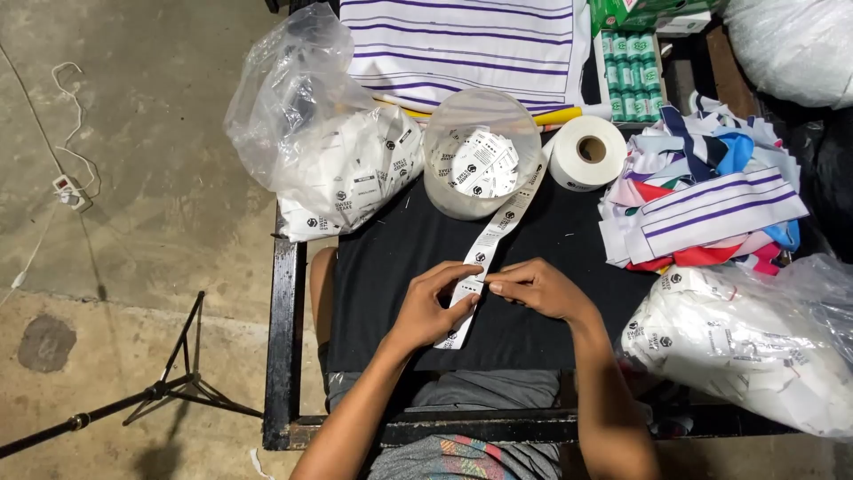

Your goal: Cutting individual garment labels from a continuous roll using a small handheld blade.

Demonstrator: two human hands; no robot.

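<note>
Your left hand (437, 307) and right hand (533, 289) pinch the label strip (487, 242) between fingertips, keeping taut the length that trails from the clear tub (481, 169) across the counter (569, 240).

Matt black cloth table cover (551, 258), glossy clear plastic bag (302, 98), paper label strip (489, 240)

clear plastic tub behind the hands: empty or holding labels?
Holding labels. The round clear plastic tub stands upright and open-topped, white printed labels inside, a white label strip trailing over its rim.
</note>
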